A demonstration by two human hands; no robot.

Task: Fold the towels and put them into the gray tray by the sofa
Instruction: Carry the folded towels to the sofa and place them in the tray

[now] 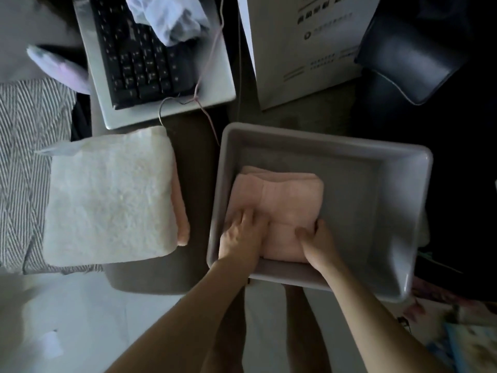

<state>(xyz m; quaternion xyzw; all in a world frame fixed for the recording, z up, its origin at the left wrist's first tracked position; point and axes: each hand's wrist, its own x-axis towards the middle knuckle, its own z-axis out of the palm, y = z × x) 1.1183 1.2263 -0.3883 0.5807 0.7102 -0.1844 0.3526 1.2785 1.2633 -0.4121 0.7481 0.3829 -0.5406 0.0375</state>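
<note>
— Both bare forearms came up from the bottom of the frame. What were the hands doing?

— Left hand [242, 232] lay flat, fingers spread, pressing the folded pink towel [279, 208]. Right hand [317, 240] curled round the towel's near right corner, thumb on top.

— Where was the towel?

— In the left half of the gray tray [390, 211], a smooth rectangular plastic tub with rounded corners, right of centre. Its right half showed bare floor.

— Anything else soft?

— Left of centre, a thick, fluffy white towel [110, 195] folded square, lying on another pink one [181, 216] (only its edge peeked out). Further left, striped woven fabric [29, 157].

— And above?

— Upper left, a black keyboard [137, 57] on a pale board, crumpled cloth [172, 17] on it, a thin cable [209, 76] trailing toward the tray; upper right, a white carton [304, 49].
</note>
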